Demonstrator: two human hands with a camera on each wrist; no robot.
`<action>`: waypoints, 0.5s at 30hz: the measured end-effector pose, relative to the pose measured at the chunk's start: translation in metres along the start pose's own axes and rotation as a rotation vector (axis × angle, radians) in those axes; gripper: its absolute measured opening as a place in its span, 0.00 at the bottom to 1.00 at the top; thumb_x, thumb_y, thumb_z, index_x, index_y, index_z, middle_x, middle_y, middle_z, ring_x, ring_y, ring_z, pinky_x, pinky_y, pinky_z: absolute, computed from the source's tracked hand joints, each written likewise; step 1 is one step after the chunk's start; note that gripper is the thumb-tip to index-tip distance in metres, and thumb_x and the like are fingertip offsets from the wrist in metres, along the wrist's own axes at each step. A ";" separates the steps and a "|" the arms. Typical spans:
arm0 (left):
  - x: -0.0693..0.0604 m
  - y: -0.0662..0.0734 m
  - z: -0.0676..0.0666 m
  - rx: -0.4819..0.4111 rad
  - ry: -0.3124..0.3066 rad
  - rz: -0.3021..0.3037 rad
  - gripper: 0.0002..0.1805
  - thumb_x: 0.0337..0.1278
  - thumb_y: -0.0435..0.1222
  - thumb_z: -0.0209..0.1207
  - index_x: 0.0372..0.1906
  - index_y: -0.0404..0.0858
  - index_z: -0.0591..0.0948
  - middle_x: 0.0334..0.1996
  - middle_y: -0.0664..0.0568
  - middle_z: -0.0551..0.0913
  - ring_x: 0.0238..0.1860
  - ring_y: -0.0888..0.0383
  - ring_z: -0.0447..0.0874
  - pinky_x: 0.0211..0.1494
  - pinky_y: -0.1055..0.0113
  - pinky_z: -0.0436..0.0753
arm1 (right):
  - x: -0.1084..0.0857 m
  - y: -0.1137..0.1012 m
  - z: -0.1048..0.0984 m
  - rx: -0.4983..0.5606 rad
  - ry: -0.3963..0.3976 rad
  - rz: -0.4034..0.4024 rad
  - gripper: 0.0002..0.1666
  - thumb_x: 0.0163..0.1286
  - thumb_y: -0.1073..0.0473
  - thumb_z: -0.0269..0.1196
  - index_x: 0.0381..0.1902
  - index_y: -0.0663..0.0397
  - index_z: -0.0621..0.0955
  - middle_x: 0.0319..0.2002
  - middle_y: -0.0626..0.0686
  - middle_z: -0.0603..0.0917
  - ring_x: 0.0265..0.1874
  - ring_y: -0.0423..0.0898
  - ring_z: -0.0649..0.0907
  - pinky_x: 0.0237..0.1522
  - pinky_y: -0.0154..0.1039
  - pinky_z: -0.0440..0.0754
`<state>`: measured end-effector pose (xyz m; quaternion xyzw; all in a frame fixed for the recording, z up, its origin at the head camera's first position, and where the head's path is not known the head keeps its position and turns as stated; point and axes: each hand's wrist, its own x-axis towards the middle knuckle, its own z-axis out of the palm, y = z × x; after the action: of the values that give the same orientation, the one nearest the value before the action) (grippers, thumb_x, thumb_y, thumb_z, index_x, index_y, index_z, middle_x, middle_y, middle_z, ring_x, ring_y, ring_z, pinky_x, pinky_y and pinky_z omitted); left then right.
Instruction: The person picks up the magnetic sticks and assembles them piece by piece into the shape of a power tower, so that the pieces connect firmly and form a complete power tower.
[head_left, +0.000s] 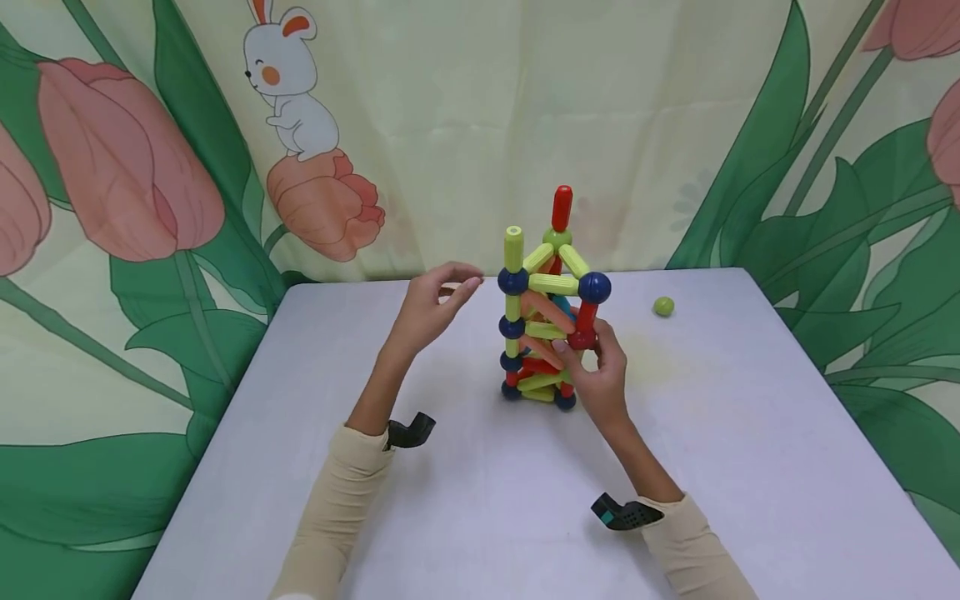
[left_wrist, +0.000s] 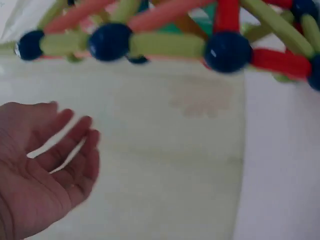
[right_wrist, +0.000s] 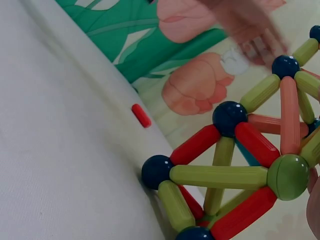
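A tall tower of magnetic sticks and balls [head_left: 546, 283] stands upright on the table, built from yellow-green, red and orange sticks with mostly dark blue balls. At its top, a red stick [head_left: 562, 208] points upward from a green ball [head_left: 556, 239]. My right hand [head_left: 602, 379] grips the tower's right side beside a red ball [head_left: 581, 340], thumb in front; its far fingers are partly hidden. To the left of the tower my left hand [head_left: 437, 307] hovers apart from it, fingers loosely bent, holding nothing. The left wrist view shows that left hand [left_wrist: 55, 165] below the tower's side.
A loose green ball [head_left: 663, 307] lies on the white table [head_left: 720, 450] at the back right. In the right wrist view a loose red stick [right_wrist: 141, 116] lies near the table's edge. Behind hangs a printed curtain [head_left: 450, 133] with tulips and a rabbit.
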<state>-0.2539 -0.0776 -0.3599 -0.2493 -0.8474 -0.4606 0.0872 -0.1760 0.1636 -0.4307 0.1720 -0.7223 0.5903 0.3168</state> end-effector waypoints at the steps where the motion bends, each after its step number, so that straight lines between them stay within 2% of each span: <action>1: -0.002 -0.015 -0.002 0.111 -0.031 -0.051 0.15 0.69 0.40 0.56 0.54 0.37 0.80 0.50 0.45 0.84 0.54 0.52 0.81 0.59 0.55 0.79 | 0.001 0.001 0.001 -0.005 0.008 -0.013 0.24 0.61 0.73 0.66 0.55 0.70 0.74 0.51 0.65 0.80 0.46 0.36 0.76 0.47 0.27 0.75; 3: -0.007 -0.047 -0.005 0.319 -0.101 -0.169 0.16 0.68 0.39 0.57 0.55 0.36 0.80 0.53 0.42 0.82 0.55 0.47 0.80 0.58 0.51 0.79 | 0.001 0.009 0.002 -0.024 0.027 -0.038 0.25 0.58 0.74 0.67 0.54 0.69 0.75 0.47 0.64 0.80 0.45 0.38 0.75 0.47 0.26 0.74; 5: -0.015 -0.077 -0.003 0.484 -0.179 -0.297 0.20 0.66 0.38 0.59 0.59 0.35 0.78 0.57 0.38 0.78 0.57 0.42 0.77 0.58 0.46 0.78 | 0.001 0.018 0.004 -0.058 0.044 -0.073 0.27 0.54 0.75 0.70 0.53 0.68 0.76 0.43 0.62 0.80 0.45 0.40 0.75 0.47 0.26 0.74; 7: -0.024 -0.105 0.001 0.592 -0.238 -0.397 0.24 0.64 0.39 0.61 0.62 0.35 0.75 0.60 0.36 0.75 0.58 0.39 0.76 0.56 0.43 0.78 | -0.001 0.028 0.005 -0.093 0.052 -0.104 0.29 0.51 0.75 0.72 0.52 0.65 0.78 0.42 0.60 0.79 0.45 0.41 0.75 0.48 0.25 0.74; 8: -0.028 -0.116 0.005 0.631 -0.250 -0.428 0.25 0.63 0.40 0.62 0.63 0.36 0.75 0.59 0.36 0.75 0.58 0.39 0.76 0.54 0.43 0.79 | -0.002 0.032 0.005 -0.112 0.051 -0.123 0.29 0.51 0.73 0.72 0.52 0.64 0.78 0.42 0.59 0.80 0.46 0.42 0.75 0.49 0.25 0.74; 10: -0.035 -0.132 0.011 0.683 -0.256 -0.438 0.23 0.62 0.40 0.63 0.59 0.37 0.77 0.56 0.38 0.76 0.55 0.40 0.77 0.51 0.47 0.81 | -0.005 0.037 0.005 -0.141 0.042 -0.167 0.26 0.55 0.65 0.73 0.52 0.62 0.79 0.42 0.58 0.80 0.47 0.43 0.74 0.49 0.24 0.73; 11: -0.037 -0.137 0.014 0.704 -0.251 -0.415 0.20 0.61 0.39 0.64 0.56 0.36 0.79 0.52 0.39 0.78 0.52 0.42 0.78 0.48 0.50 0.82 | -0.006 0.038 0.006 -0.150 0.035 -0.188 0.26 0.58 0.59 0.72 0.53 0.62 0.79 0.43 0.58 0.80 0.47 0.44 0.74 0.49 0.24 0.73; 13: -0.039 -0.140 0.019 0.720 -0.241 -0.368 0.13 0.59 0.36 0.65 0.47 0.36 0.81 0.44 0.42 0.80 0.46 0.47 0.79 0.43 0.56 0.82 | -0.008 0.040 0.006 -0.150 0.021 -0.232 0.28 0.63 0.48 0.69 0.53 0.62 0.80 0.44 0.60 0.80 0.47 0.46 0.74 0.48 0.23 0.73; 15: -0.038 -0.135 0.022 0.697 -0.256 -0.338 0.07 0.58 0.33 0.65 0.40 0.36 0.82 0.38 0.45 0.80 0.40 0.51 0.80 0.39 0.60 0.81 | -0.010 0.041 0.006 -0.137 0.002 -0.276 0.34 0.66 0.39 0.63 0.54 0.64 0.80 0.44 0.62 0.79 0.46 0.48 0.74 0.46 0.22 0.73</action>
<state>-0.2871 -0.1335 -0.4861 -0.1176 -0.9858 -0.1189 -0.0167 -0.1959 0.1664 -0.4684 0.2470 -0.7301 0.4907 0.4064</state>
